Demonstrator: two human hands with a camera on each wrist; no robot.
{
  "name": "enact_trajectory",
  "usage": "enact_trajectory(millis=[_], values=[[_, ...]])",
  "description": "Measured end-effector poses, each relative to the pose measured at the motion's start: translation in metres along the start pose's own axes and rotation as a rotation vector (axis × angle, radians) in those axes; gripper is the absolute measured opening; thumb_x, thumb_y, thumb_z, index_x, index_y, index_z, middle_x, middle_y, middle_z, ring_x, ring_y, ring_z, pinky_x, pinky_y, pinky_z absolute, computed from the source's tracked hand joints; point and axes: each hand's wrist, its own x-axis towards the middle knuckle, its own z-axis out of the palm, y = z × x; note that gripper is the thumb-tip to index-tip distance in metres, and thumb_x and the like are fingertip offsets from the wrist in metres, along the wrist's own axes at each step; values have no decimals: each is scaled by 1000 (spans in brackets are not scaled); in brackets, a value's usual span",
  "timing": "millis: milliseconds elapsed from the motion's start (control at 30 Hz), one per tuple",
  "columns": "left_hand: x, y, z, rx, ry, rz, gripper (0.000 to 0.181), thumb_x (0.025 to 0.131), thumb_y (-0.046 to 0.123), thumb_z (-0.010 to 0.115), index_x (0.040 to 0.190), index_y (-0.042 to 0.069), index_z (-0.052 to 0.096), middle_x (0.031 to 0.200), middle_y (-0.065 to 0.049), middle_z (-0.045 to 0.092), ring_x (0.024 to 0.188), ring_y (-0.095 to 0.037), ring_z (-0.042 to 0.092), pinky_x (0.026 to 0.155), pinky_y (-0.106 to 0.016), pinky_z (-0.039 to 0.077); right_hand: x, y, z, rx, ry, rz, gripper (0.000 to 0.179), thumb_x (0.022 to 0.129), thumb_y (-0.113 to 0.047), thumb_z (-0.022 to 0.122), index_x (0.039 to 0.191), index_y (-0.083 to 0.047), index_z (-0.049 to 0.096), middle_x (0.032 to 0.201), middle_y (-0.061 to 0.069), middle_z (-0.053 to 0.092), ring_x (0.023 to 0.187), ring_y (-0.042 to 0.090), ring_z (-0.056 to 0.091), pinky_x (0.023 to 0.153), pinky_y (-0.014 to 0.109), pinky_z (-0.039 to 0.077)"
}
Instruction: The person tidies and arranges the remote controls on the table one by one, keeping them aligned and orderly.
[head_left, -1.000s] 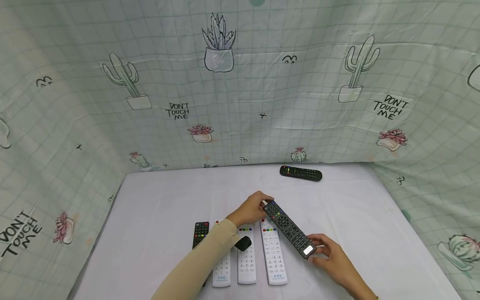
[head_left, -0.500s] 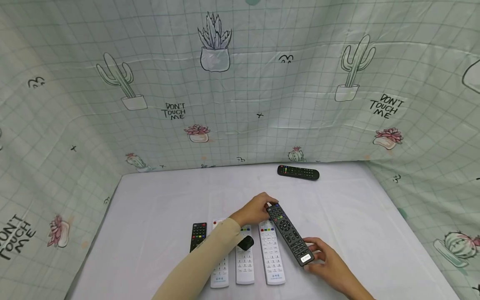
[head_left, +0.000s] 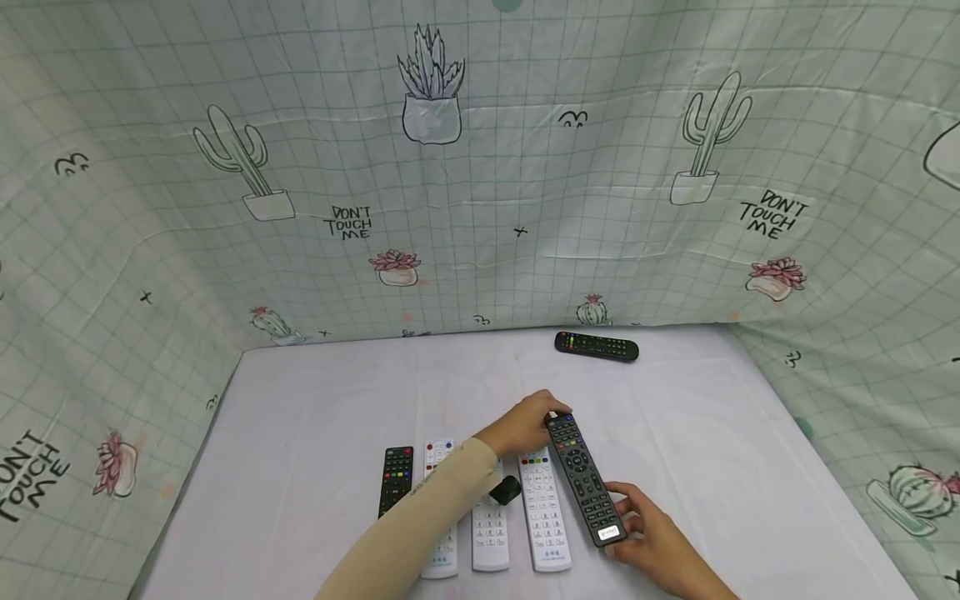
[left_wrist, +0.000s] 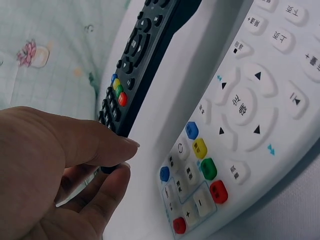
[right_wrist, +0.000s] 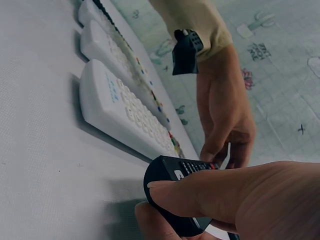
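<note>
A black remote control [head_left: 581, 475] with a white label at its near end slants just right of a row of remotes in the head view. Its far end is pinched by my left hand [head_left: 525, 425], thumb and fingers showing in the left wrist view. My right hand [head_left: 652, 537] grips the near end, its thumb [right_wrist: 175, 197] along the edge in the right wrist view. A shadow shows below that end; whether it touches the table cannot be told. Closest to it lies a white remote [head_left: 546, 517] with coloured buttons, apart from the black one.
Two more white remotes [head_left: 490, 542] [head_left: 442, 554] and a black remote [head_left: 396, 479] lie left of it, partly under my left forearm [head_left: 420, 517]. Another black remote [head_left: 597, 346] lies at the white table's [head_left: 315, 400] back edge, before a patterned cloth [head_left: 480, 167].
Both hands have turned the black remote closer to parallel with the white ones. Its far end has moved right and nearer; its near end has come toward me.
</note>
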Motion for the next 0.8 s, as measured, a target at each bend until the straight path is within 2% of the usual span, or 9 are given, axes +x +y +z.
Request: enact_trajectory(millis=[167, 333, 467, 800], values=[[2, 2, 4, -2, -12, 9, 53, 92, -16, 65, 142, 1, 64, 127, -9, 62, 111, -13, 62, 96, -18, 52, -1, 2, 2, -31, 8, 12, 85, 74, 13, 75, 149, 12, 36, 113, 18, 56, 82, 7, 61, 69, 26, 58], [3, 3, 6, 10, -30, -2, 55, 91, -17, 64, 143, 1, 64, 129, -9, 61, 114, -13, 62, 97, -16, 51, 1, 3, 3, -112, 20, 39, 84, 74, 10, 80, 148, 10, 39, 110, 15, 58, 82, 9, 61, 68, 26, 57], [5, 5, 8, 33, -35, -11, 57, 89, -18, 66, 142, 3, 65, 128, -8, 62, 111, -11, 60, 98, -17, 50, 2, 4, 4, -167, 20, 43, 83, 74, 8, 83, 146, 11, 42, 108, 13, 60, 83, 11, 61, 70, 26, 59], [10, 7, 13, 100, -50, -19, 57, 89, -15, 70, 142, 7, 66, 125, -4, 63, 108, -8, 57, 103, -18, 48, 3, 5, 7, -167, 29, 55, 82, 74, 7, 87, 144, 12, 44, 106, 12, 59, 86, 14, 56, 71, 25, 58]])
